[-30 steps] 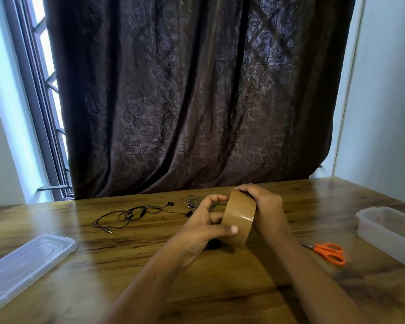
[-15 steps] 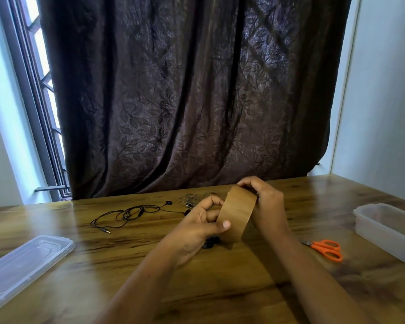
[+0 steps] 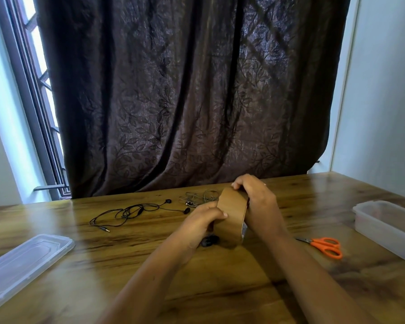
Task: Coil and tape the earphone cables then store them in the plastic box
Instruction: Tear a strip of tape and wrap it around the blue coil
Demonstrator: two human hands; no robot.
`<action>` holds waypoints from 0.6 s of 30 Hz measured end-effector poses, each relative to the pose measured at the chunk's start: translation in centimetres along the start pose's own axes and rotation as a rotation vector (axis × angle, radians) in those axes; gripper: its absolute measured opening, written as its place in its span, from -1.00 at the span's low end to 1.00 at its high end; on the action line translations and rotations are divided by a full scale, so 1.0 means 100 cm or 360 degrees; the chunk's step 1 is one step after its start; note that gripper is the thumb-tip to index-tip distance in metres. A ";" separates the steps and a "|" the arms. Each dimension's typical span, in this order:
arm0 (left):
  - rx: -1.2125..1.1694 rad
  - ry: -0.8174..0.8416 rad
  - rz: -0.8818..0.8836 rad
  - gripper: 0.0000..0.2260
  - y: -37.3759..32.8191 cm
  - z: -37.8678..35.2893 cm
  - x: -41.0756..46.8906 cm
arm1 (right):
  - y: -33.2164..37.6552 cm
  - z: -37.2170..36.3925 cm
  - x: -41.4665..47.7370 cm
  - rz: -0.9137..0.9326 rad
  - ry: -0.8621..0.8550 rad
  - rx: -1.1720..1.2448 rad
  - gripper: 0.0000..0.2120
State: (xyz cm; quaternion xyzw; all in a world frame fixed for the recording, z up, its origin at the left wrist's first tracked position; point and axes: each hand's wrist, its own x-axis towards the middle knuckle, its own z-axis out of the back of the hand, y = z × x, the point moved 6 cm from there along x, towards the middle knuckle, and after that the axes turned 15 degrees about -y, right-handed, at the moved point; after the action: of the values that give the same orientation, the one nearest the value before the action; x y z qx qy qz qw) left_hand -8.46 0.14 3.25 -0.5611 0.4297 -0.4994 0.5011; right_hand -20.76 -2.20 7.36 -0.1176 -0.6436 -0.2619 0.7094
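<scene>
I hold a roll of brown tape (image 3: 232,216) upright just above the wooden table (image 3: 220,277). My right hand (image 3: 257,204) grips its far side and top edge. My left hand (image 3: 202,222) closes on its near face, thumb pressed on the tape. A small dark bundle (image 3: 209,240), partly hidden, lies under my left hand. Black earphones (image 3: 136,210) lie loosely spread at the back left, their plug toward me. A grey earphone cable (image 3: 200,197) lies coiled behind the tape. The clear plastic box (image 3: 388,223) stands open at the right edge.
Orange-handled scissors (image 3: 325,246) lie shut between my right arm and the box. The clear box lid (image 3: 24,265) rests at the front left. A dark curtain (image 3: 185,90) hangs behind the table, with a window (image 3: 33,90) at the left.
My left thumb has slid from the roll's near face up toward its top edge. Both hands and the roll have stayed nearly in place; the view shifted slightly.
</scene>
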 end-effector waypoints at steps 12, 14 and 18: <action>-0.0380 0.0115 0.0469 -0.69 0.007 -0.003 -0.011 | 0.021 0.002 0.002 0.0240 -0.0034 0.0004 -0.83; -0.0441 0.0144 0.0427 -0.72 0.005 -0.006 -0.013 | 0.011 0.003 0.004 0.0052 -0.0038 -0.0045 -0.83; -0.0503 0.0228 0.0316 -0.65 0.004 -0.010 -0.014 | -0.019 -0.003 0.000 -0.0540 0.0096 -0.0030 -0.73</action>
State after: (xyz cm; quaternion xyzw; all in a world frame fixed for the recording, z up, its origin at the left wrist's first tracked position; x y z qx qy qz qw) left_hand -9.63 1.31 2.63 -0.5509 0.5905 -0.4124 0.4217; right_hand -21.46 -3.94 7.00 -0.0061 -0.6302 -0.3873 0.6728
